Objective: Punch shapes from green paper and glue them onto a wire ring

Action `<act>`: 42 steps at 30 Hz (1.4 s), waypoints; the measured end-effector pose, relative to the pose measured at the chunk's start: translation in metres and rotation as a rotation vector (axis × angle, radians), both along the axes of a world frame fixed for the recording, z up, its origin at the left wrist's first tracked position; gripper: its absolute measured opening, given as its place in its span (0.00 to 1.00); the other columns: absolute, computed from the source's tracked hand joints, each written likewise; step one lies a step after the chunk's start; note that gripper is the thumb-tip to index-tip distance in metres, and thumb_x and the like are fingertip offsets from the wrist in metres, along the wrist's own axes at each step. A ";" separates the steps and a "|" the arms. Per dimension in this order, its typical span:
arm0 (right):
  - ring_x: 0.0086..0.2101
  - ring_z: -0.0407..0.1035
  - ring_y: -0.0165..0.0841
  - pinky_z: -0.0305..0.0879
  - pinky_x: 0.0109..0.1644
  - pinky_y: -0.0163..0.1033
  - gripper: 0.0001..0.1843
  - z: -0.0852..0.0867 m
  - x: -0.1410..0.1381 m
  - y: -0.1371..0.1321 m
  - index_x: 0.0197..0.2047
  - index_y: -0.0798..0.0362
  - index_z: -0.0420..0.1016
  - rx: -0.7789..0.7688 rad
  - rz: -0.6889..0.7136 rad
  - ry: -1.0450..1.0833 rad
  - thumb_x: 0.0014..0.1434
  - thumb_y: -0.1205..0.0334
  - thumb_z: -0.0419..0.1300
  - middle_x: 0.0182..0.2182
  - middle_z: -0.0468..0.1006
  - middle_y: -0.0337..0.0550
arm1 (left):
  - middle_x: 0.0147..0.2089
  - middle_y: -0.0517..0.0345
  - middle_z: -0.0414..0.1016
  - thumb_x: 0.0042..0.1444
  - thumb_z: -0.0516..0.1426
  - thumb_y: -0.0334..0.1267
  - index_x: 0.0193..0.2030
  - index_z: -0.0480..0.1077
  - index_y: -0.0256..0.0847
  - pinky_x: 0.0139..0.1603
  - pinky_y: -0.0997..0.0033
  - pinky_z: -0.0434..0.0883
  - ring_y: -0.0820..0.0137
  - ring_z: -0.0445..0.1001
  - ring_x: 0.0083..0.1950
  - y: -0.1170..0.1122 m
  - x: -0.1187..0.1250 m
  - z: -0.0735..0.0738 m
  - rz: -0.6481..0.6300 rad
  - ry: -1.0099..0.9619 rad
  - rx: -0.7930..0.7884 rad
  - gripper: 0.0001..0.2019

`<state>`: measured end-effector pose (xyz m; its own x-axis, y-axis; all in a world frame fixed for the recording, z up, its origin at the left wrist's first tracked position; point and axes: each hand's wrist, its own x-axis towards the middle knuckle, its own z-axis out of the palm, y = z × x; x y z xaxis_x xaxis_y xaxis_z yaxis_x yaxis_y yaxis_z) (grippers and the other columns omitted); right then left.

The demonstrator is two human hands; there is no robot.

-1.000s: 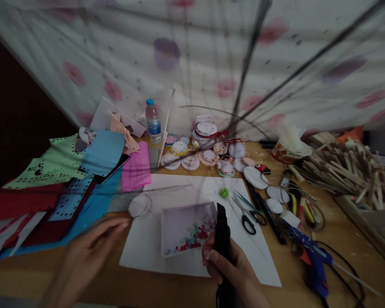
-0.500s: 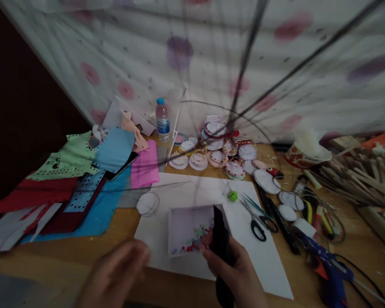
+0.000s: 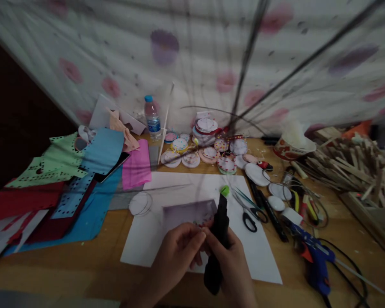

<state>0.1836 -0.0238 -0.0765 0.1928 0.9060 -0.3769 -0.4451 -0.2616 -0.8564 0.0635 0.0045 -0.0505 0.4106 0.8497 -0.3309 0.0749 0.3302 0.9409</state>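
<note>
My right hand (image 3: 232, 261) is closed around a black utility knife (image 3: 220, 239), its narrow end pointing up and away from me. The thumb and fingertip of that hand also meet the fingertips of my left hand (image 3: 182, 246). My left fingers are pinched together, and whatever lies between them is too small or hidden to make out. Just beyond both hands is a shallow white tray (image 3: 179, 214), partly covered by them, with small coloured pieces at its right. It rests on a white paper sheet (image 3: 137, 248).
Scissors (image 3: 248, 216), a green bell (image 3: 224, 190) and black pens (image 3: 274, 220) lie to the right, with a blue glue gun (image 3: 321, 261) beyond. Decorated paper discs (image 3: 191, 158) and a water bottle (image 3: 152, 119) stand behind. Coloured felt sheets (image 3: 99, 149) pile up at left.
My left hand has moved right and inward to meet the right hand's fingertips, now pinched. The right hand still holds the utility knife. The whole view has shifted slightly.
</note>
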 end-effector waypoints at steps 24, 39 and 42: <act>0.15 0.59 0.24 0.57 0.19 0.29 0.17 0.007 -0.014 -0.012 0.30 0.55 0.73 -0.149 -0.045 0.356 0.40 0.57 0.73 0.14 0.67 0.32 | 0.26 0.62 0.71 0.59 0.55 0.42 0.36 0.70 0.40 0.22 0.82 0.66 0.75 0.72 0.23 -0.016 -0.008 0.001 0.045 0.040 0.167 0.08; 0.16 0.55 0.23 0.50 0.19 0.28 0.14 0.007 0.002 -0.009 0.30 0.51 0.68 -0.067 -0.028 0.231 0.49 0.54 0.68 0.15 0.62 0.29 | 0.32 0.56 0.75 0.63 0.51 0.41 0.40 0.72 0.39 0.30 0.76 0.71 0.72 0.72 0.30 -0.022 -0.009 -0.004 0.076 -0.093 0.177 0.11; 0.16 0.52 0.21 0.45 0.17 0.27 0.17 0.011 0.032 -0.016 0.31 0.51 0.69 -0.087 -0.117 0.016 0.44 0.54 0.71 0.20 0.65 0.31 | 0.32 0.55 0.76 0.56 0.58 0.42 0.40 0.74 0.39 0.28 0.77 0.70 0.73 0.72 0.29 -0.017 -0.016 -0.002 0.179 -0.194 0.018 0.10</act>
